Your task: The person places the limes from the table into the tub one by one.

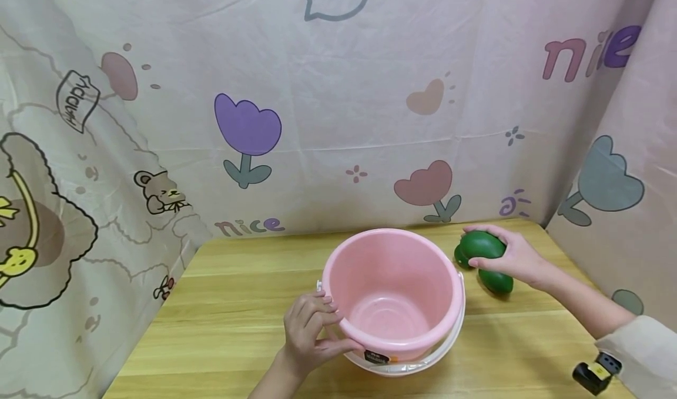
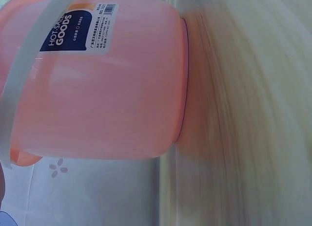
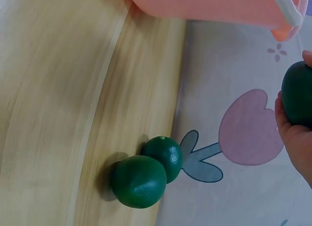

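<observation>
From my remote seat, I see the left hand (image 1: 309, 331) gripping the near-left rim of the pink bucket (image 1: 388, 252), which stands upright on the worktop (image 1: 248, 281). Its white handle (image 1: 446, 343) hangs down round the near side. Right of the bucket, the right hand (image 1: 515, 257) holds 1 green fruit (image 1: 482, 245) between thumb and fingers, above the worktop, where 2 more green fruits (image 3: 139, 182) sit close together.
</observation>
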Demonstrator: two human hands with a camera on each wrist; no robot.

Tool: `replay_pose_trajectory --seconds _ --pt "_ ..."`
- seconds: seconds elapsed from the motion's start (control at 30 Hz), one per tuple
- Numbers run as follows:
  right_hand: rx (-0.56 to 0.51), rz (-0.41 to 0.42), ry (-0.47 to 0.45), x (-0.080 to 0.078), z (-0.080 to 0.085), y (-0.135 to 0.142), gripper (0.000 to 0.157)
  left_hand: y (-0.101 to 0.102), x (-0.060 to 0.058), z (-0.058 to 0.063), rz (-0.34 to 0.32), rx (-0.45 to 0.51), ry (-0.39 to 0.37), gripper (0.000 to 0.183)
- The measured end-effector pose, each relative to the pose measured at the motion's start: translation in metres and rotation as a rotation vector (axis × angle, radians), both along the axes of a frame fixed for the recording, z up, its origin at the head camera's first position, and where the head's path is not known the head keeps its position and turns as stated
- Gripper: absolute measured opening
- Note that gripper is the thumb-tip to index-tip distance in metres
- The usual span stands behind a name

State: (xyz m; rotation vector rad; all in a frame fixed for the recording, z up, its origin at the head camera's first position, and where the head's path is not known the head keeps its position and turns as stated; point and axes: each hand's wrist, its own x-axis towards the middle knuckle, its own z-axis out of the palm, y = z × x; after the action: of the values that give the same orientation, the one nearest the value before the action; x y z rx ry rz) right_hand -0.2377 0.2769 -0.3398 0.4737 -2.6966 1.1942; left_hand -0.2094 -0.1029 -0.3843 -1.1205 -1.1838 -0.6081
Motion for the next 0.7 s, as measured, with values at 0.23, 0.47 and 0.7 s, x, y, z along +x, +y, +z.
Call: replay_pose_trajectory --seconds 0.23,0.47,0.7 --pt "0.006 0.020 0.028 0.002 0.003 -0.005 0.058 0.000 0.001 0.002 -0.001 -0.003 0.001 0.053" --pt "-0.001 0.046 0.059 0.007 0.009 -0.007 0.056 0.001 0.000 0.001 -0.005 0.002 0.009 0.053" --pt "0.009 0.074 0.063 0.012 0.016 -0.010 0.056 0.001 0.000 0.002 -0.006 0.005 0.014 0.053"
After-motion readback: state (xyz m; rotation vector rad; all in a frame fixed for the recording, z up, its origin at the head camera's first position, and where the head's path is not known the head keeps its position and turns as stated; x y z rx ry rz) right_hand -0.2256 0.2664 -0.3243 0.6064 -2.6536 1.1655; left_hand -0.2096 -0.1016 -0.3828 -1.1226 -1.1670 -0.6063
